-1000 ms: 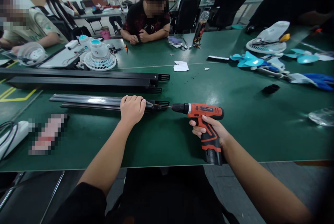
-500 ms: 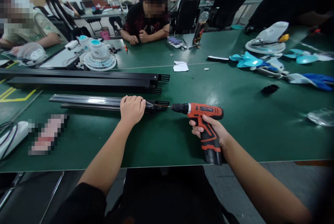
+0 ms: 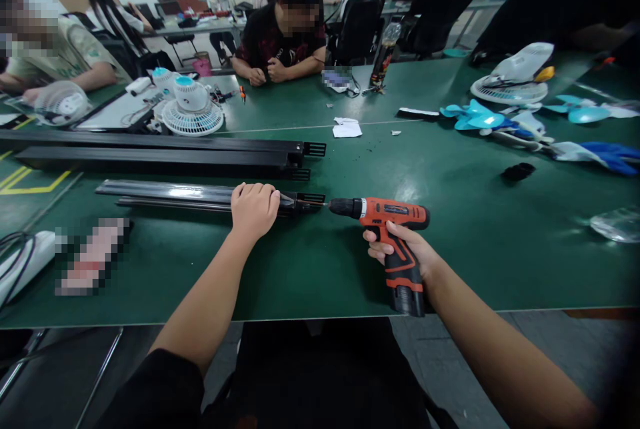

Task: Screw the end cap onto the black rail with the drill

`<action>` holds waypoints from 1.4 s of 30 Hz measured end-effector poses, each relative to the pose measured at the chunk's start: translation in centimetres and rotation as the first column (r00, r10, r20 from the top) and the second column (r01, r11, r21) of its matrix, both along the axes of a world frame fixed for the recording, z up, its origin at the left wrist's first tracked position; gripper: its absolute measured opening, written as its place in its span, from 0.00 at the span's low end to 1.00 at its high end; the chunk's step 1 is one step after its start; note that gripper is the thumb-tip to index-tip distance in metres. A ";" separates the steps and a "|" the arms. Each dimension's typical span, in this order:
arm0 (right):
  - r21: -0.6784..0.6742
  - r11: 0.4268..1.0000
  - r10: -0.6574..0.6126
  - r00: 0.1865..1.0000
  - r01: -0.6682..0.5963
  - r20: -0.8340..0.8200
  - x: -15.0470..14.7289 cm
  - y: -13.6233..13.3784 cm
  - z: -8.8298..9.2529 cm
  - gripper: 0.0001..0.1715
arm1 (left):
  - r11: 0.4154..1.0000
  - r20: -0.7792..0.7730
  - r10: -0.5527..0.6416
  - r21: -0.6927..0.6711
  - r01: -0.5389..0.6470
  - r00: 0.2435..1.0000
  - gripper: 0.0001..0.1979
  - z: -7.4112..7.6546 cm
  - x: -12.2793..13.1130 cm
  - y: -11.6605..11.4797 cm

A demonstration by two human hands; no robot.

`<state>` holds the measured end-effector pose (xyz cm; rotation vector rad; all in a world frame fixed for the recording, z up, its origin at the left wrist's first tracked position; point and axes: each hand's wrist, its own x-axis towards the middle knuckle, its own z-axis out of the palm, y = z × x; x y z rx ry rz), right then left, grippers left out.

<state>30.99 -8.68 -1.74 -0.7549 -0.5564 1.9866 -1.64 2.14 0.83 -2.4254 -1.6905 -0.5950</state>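
Observation:
My left hand [image 3: 254, 207] is closed over the right end of a long dark metal rail [image 3: 170, 194] lying on the green table [image 3: 310, 269], pressing it down. My right hand [image 3: 400, 249] grips the handle of an orange and black cordless drill [image 3: 390, 215]. The drill points left, its bit tip touching the black end cap [image 3: 307, 200] of the rail.
Two longer black rails [image 3: 150, 152] lie just behind. White desk fans [image 3: 191, 112] and fan parts [image 3: 510, 82] lie further back, with blue blades [image 3: 475, 115] at right. Paper scraps [image 3: 347, 127], a black cap [image 3: 519, 170] and a pixelated object [image 3: 93, 255] also lie on the table. People sit opposite.

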 end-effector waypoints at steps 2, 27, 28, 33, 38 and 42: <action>0.010 1.000 -0.006 1.000 0.006 0.011 0.0 0.0 -0.1 0.19 | 1.000 0.005 -0.003 0.009 0.002 1.000 0.25 -0.2 -0.1 0.0; -0.014 0.999 0.053 0.999 -0.053 0.010 0.3 0.2 0.1 0.21 | 1.000 0.031 -0.007 -0.020 0.008 0.999 0.24 0.1 0.0 0.0; -0.019 0.998 0.057 0.998 -0.057 0.011 0.3 0.2 0.1 0.21 | 1.000 0.030 -0.006 -0.019 0.007 1.000 0.24 0.0 0.0 0.1; -0.014 1.000 0.001 1.000 -0.001 0.011 0.2 0.2 -0.3 0.18 | 1.000 0.015 -0.001 0.008 0.001 1.000 0.23 -0.1 -0.1 0.1; -0.018 0.999 0.035 0.999 -0.035 0.022 0.2 0.3 0.0 0.18 | 0.999 0.012 0.001 0.032 -0.001 1.000 0.22 -0.3 -0.1 0.1; -0.022 0.997 0.076 0.997 -0.076 -0.005 0.4 0.4 0.0 0.19 | 0.999 0.004 -0.001 0.043 0.000 1.000 0.22 -0.5 -0.2 0.2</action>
